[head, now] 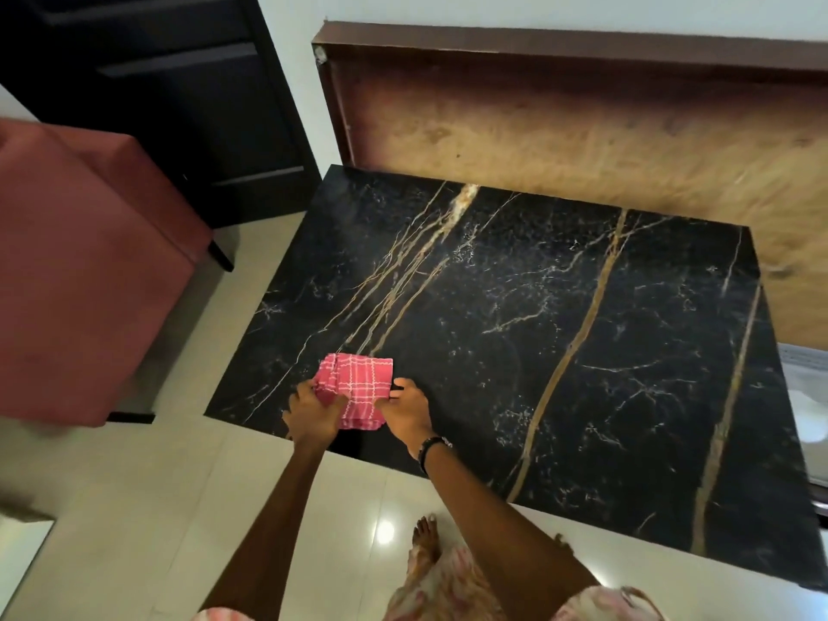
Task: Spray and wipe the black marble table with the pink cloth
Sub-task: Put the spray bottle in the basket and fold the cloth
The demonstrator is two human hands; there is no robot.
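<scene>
The black marble table with gold and white veins fills the middle of the view. A folded pink checked cloth lies near its front left corner. My left hand grips the cloth's left side, thumb across the top. My right hand, with a dark beaded bracelet at the wrist, pinches the cloth's right edge. No spray bottle is in view.
A red upholstered chair stands to the left on the pale tiled floor. A dark cabinet is behind it. A brown wooden panel leans against the wall behind the table. My bare foot is near the table's front edge.
</scene>
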